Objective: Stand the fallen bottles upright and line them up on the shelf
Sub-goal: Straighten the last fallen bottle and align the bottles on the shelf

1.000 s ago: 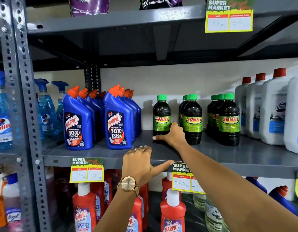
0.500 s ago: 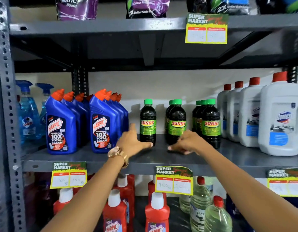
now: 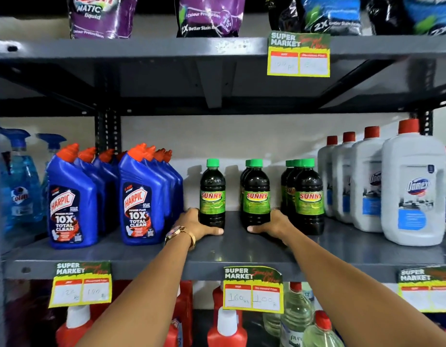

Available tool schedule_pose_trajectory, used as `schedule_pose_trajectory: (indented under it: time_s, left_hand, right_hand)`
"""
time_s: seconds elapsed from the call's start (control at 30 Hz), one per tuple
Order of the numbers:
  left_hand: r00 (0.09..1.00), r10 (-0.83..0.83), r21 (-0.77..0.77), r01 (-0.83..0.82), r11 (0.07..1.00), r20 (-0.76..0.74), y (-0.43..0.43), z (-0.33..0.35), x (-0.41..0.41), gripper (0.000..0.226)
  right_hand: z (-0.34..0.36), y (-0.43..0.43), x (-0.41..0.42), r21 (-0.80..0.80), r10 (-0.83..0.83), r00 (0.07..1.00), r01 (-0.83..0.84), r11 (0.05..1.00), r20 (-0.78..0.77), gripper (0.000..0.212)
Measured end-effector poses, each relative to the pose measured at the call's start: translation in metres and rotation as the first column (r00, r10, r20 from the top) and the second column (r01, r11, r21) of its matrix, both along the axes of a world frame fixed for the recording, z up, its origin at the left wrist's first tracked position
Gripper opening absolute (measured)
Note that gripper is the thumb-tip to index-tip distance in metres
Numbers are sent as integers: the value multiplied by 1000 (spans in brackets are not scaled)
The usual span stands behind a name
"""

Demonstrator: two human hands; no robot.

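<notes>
Dark Sunny bottles with green caps stand upright on the grey middle shelf (image 3: 232, 249). My left hand (image 3: 194, 225) wraps the base of the leftmost Sunny bottle (image 3: 212, 191), thumb in front of it. My right hand (image 3: 273, 222) wraps the base of the middle Sunny bottle (image 3: 256, 191), which has another bottle right behind it. A third row of Sunny bottles (image 3: 309, 194) stands just right of my right hand. No bottle in view lies on its side.
Blue Harpic bottles (image 3: 139, 199) in two rows stand left of my left hand, blue spray bottles (image 3: 19, 181) beyond them. White Domex jugs (image 3: 413, 186) fill the right end. Pouches sit on the shelf above, red and clear bottles below. Price tags (image 3: 253, 289) hang on the shelf edge.
Both hands moved forward from the shelf's front onto the bottle bases, the left to the leftmost Sunny bottle, the right to the middle one. The camera came closer.
</notes>
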State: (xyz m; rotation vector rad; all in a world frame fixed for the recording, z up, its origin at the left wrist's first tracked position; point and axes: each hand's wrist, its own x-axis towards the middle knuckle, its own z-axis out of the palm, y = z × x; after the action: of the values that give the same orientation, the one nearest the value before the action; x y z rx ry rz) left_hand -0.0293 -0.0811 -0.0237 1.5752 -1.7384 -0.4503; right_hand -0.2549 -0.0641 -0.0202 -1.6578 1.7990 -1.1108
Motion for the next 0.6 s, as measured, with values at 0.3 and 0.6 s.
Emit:
schedule_pose_trajectory:
  time_s: [0.3, 0.6]
  left_hand:
    - [996, -12, -71, 18, 997, 84, 6, -1, -2, 79]
    - [992, 37, -91, -26, 995, 122, 3, -1, -6, 79]
  right_hand:
    - [-6, 2, 2, -51, -55, 982, 46, 998, -183, 76]
    - [-8, 0, 2, -89, -66, 986, 53, 995, -152, 77]
